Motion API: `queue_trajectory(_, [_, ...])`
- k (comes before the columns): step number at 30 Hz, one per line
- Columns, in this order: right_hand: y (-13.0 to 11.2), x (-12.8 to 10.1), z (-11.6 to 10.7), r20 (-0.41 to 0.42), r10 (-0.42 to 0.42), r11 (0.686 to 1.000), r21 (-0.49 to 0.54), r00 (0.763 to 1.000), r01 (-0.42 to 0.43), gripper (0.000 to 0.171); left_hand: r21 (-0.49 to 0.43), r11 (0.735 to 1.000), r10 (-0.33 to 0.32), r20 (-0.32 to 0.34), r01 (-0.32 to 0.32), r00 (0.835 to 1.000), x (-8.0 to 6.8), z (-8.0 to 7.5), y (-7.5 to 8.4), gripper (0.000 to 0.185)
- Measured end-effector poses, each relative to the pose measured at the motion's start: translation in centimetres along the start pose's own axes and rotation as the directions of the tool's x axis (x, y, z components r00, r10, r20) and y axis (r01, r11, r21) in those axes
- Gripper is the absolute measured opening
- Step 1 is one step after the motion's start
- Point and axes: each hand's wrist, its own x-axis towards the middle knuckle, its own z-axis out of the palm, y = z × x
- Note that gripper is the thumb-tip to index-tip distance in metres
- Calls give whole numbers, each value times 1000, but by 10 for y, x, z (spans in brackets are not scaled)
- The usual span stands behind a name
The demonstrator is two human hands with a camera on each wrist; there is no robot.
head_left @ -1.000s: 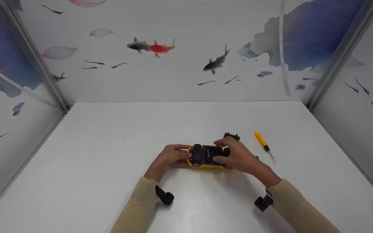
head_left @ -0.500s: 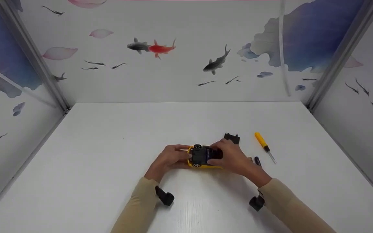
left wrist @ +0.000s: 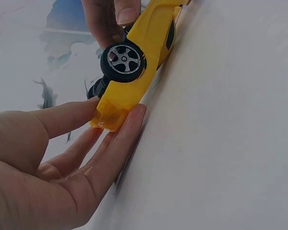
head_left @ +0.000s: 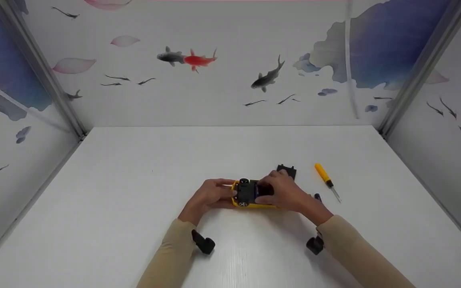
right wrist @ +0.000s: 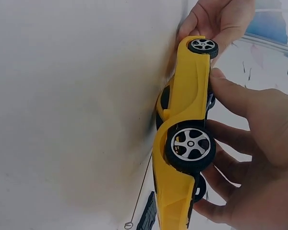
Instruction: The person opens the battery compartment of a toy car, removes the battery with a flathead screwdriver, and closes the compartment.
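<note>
Yellow toy car [head_left: 247, 193]: upside down at the white bench [head_left: 126, 192], black underside and wheels facing up. Position: about midway between the bench's left and right edges, slightly toward the right, well apart from the far edge. The 2 wheels on the side seen in the right wrist view have silver spoked hubs.

Left hand [head_left: 214, 193]: grips 1 end of the car, the end toward the bench's left edge. Left wrist view shows 1 digit at the underside rim and others along the yellow body; grip narrow.

Right hand [head_left: 284, 192]: over the underside, toward the car's other end, thumb and fingers bent and touching it. Cannot tell whether a part is pinched there; the hand hides it.

Black plastic piece [head_left: 288, 171]: on the bench just beyond the right hand, on the far-edge side. Screwdriver [head_left: 327, 181]: farther toward the right edge, yellow handle toward the far edge, metal shaft slanting toward the near right corner. Small dark object [head_left: 317, 197]: just beside the right wrist, partly hidden; identity unclear.

2 black wrist cameras [head_left: 204, 244], 1 per beige sleeve [head_left: 170, 252].
</note>
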Motion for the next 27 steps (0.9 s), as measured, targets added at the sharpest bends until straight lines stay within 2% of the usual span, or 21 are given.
queue_trajectory(11, [6, 9, -10, 57, -50, 998, 47, 997, 47, 39, 13, 1000, -13, 2, 13, 1000, 2, -1, 1, 50])
queue_trajectory(21, [11, 12, -10, 76, -47, 997, 72, 996, 42, 38, 31, 999, -19, 4, 18, 1000, 1, 1, 0, 51])
queue_trajectory(27, [10, 12, -11, 82, -34, 995, 97, 996, 26, 39, 63, 998, 1, 8, -2, 1000, 2, -1, 0, 51])
